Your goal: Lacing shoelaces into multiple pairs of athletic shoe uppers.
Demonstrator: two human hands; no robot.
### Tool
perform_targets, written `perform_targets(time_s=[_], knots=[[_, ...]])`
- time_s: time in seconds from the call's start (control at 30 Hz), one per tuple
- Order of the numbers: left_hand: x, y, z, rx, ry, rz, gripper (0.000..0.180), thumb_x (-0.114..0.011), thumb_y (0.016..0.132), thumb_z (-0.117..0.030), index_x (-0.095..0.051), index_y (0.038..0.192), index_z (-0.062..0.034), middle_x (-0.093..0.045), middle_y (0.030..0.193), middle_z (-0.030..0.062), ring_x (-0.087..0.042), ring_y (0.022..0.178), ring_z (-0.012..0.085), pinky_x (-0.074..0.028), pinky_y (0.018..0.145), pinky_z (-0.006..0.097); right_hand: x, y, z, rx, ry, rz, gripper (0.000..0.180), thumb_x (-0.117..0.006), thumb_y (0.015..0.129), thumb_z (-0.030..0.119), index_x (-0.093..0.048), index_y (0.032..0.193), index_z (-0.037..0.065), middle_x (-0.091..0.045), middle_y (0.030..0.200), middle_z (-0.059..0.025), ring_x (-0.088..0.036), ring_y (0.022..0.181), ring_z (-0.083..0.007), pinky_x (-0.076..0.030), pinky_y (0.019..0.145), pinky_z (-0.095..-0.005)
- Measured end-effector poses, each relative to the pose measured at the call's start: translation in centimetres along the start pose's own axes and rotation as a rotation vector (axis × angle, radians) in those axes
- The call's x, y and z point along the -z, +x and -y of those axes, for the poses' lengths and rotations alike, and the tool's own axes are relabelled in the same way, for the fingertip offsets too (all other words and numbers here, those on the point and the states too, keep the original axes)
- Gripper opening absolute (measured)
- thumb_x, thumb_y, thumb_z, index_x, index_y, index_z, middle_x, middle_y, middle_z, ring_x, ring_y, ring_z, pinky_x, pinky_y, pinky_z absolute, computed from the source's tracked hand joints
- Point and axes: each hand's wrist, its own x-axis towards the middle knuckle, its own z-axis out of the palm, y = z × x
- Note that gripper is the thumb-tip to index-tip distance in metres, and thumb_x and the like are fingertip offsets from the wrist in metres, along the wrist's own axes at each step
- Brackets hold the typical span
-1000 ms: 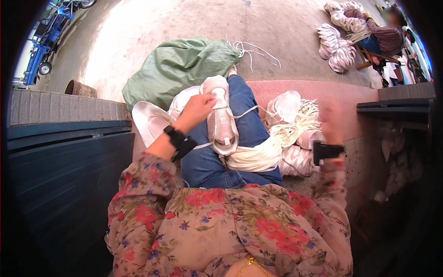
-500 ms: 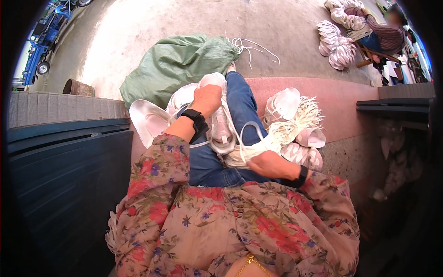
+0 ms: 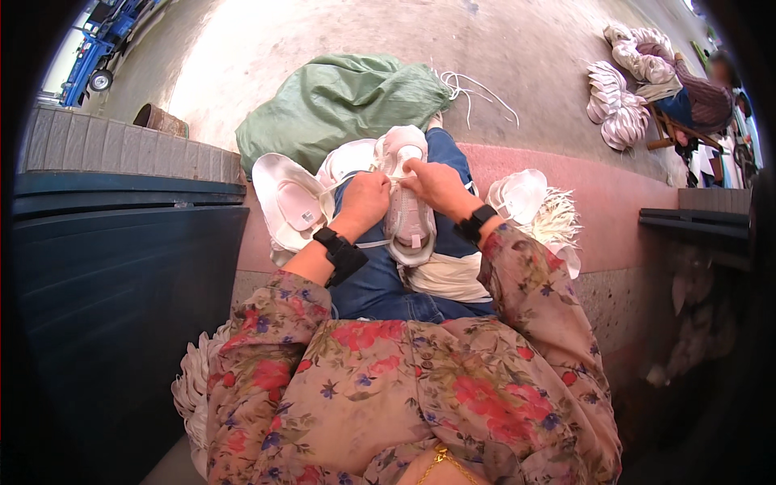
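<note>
A white sneaker (image 3: 408, 218) lies lengthwise on my lap, toe pointing away from me. My left hand (image 3: 365, 202) grips its left side near the lacing. My right hand (image 3: 434, 184) rests on its upper part, fingers pinching at the white lace near the toe. Both wrists carry black bands. More white shoes (image 3: 291, 206) lie beside my left knee, and a bundle of white laces (image 3: 558, 222) with another shoe (image 3: 521, 194) sits on the pink ledge (image 3: 622, 210) at my right.
A green sack (image 3: 339, 101) lies on the concrete ahead of my knees. Stacks of white soles (image 3: 618, 113) are at the far right by another seated person (image 3: 699, 93). A dark blue panel (image 3: 121, 267) stands at my left.
My right hand has come up from my lap to the top of the sneaker. My left hand slid down from the toe to the shoe's side.
</note>
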Motion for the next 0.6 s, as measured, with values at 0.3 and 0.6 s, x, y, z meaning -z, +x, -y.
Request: perform_targets(time_s=[0.3,0.6], knots=[[-0.1,0.8,-0.6,-0.083,0.287,0.000,0.014,-0.051,0.072,-0.012,-0.063,0.071,-0.0043,-0.061,0.075,0.0132,-0.052,0.081,0.0299,-0.044,0.067,0.042,-2.3,1.2,-2.1,-0.041,0.097,-0.038,0.023,-0.047,0.083,0.025,-0.048,0.084,0.001,-0.056,0.075,-0.0245,-0.054,0.075,-0.0408,-0.041,0.064,-0.0473],[0.0,2.3,-1.8,-0.441,0.552,0.070,0.007,-0.054,0.066,-0.008,-0.060,0.068,-0.0046,-0.056,0.071,0.0088,-0.049,0.083,0.0263,-0.040,0.069,0.037,-2.4,0.5,-2.2,-0.131,0.495,-0.218,0.030,-0.045,0.086,0.027,-0.051,0.078,-0.001,-0.056,0.071,-0.0177,-0.055,0.068,-0.0327,-0.041,0.063,-0.0407]])
